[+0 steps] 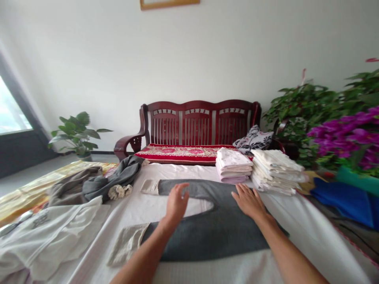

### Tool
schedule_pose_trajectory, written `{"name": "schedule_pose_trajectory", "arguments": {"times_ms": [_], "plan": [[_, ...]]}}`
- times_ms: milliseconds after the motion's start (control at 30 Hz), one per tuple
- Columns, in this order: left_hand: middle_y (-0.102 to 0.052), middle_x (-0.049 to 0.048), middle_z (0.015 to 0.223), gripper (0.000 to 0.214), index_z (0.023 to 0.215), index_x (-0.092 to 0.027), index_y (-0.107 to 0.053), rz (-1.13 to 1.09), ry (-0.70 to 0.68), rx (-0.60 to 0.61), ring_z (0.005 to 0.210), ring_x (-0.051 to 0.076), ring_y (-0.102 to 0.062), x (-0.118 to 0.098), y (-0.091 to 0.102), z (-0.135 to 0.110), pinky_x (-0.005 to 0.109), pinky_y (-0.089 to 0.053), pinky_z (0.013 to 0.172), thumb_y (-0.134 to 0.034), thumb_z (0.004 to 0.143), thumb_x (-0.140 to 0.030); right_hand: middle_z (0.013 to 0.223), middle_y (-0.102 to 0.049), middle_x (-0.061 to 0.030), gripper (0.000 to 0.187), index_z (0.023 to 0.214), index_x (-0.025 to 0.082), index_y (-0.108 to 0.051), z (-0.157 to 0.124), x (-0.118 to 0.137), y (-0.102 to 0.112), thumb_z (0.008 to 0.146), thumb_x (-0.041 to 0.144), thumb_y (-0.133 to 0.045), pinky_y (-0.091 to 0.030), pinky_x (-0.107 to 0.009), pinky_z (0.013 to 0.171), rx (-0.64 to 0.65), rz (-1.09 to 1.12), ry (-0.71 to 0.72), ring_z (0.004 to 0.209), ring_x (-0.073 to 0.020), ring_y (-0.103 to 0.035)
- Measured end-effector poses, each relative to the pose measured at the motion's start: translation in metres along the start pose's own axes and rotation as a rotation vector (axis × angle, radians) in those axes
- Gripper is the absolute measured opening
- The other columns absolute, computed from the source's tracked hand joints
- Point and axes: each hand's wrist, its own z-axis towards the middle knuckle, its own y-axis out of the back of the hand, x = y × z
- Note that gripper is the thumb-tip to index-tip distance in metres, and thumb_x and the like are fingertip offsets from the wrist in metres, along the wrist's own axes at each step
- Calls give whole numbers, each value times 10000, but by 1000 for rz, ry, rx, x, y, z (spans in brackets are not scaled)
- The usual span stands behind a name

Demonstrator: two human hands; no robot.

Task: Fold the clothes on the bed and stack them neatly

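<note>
A pair of dark grey trousers [207,232] with beige cuffs lies spread flat on the white-covered table [310,232], its legs pointing left. My left hand [177,203] hovers open over the gap between the two legs, fingers together and stretched out. My right hand [248,200] rests flat and open on the upper part of the trousers near the waist.
Two stacks of folded light clothes [232,163] [276,169] stand at the table's far right. A heap of unfolded grey and white garments [89,185] lies at the left. Behind are a red wooden bench [195,130], a patterned cushion [253,140] and plants [340,118].
</note>
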Motion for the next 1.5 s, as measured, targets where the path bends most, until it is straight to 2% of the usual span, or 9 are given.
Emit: {"name": "schedule_pose_trajectory", "arguments": {"times_ms": [133,333,700,900,1000,1100,1333,1400,1500], "plan": [[-640,171,1259,433,1291,-130,-621,430,343,-115,1177,312,-575,65,51,43,431,-425,1024,-468,903,-247,1577,-389,-145,600,1500,117,-425,2,-1,-1,1007,430,-288,-159,-515,1201,-13,19,2,1473,-277,-306],[-603,247,1283,470,1149,-92,-693,684,577,67,1190,399,-544,127,78,60,467,-430,936,-493,872,-415,1572,-397,-142,607,1497,101,-422,2,-2,-3,1002,426,-292,-177,-517,1196,-39,6,13,1457,-274,-334],[-698,171,1167,413,1229,-163,-559,567,551,86,1055,326,-670,145,76,81,380,-504,788,-366,952,-402,1561,-414,-151,598,1487,111,-437,0,-2,-3,998,426,-295,-164,-518,1194,-55,41,34,1463,-278,-320],[-669,177,1214,384,1271,-155,-533,568,480,120,1071,328,-658,158,76,79,393,-507,816,-418,919,-258,1568,-403,-145,614,1495,101,-424,0,-3,-4,999,436,-286,-163,-528,1194,-45,33,32,1462,-283,-321],[-617,213,1292,430,1318,-124,-536,670,441,28,1181,360,-595,147,68,76,467,-473,928,-374,922,-171,1571,-399,-140,614,1497,99,-421,-1,-2,-4,1004,438,-282,-171,-528,1192,-52,25,34,1458,-283,-327],[-546,188,1418,495,1386,-128,-522,685,227,-37,1339,325,-477,111,44,79,474,-385,1082,-369,916,-113,1570,-401,-133,598,1494,101,-425,-2,0,-2,1009,420,-286,-167,-535,1191,-81,20,37,1459,-285,-325],[-450,154,1537,527,1453,-122,-475,287,-366,408,1455,261,-367,-8,-71,67,397,-303,1187,-354,1025,-403,1573,-400,-115,601,1494,130,-437,-5,1,7,1010,445,-272,-185,-501,1200,-44,68,131,1469,-259,-317],[-416,143,1562,552,1477,-155,-447,277,-433,483,1465,285,-345,-22,-91,61,449,-304,1181,-324,1031,-455,1571,-403,-121,612,1495,130,-440,-5,-1,7,1008,457,-265,-183,-501,1201,-34,65,129,1470,-266,-315],[-373,144,1586,555,1497,-197,-425,343,-436,522,1480,313,-309,-13,-95,60,512,-278,1179,-349,1023,-475,1578,-388,-121,623,1501,126,-432,-6,-2,7,1004,460,-260,-186,-500,1202,-33,51,138,1471,-269,-313]]}}
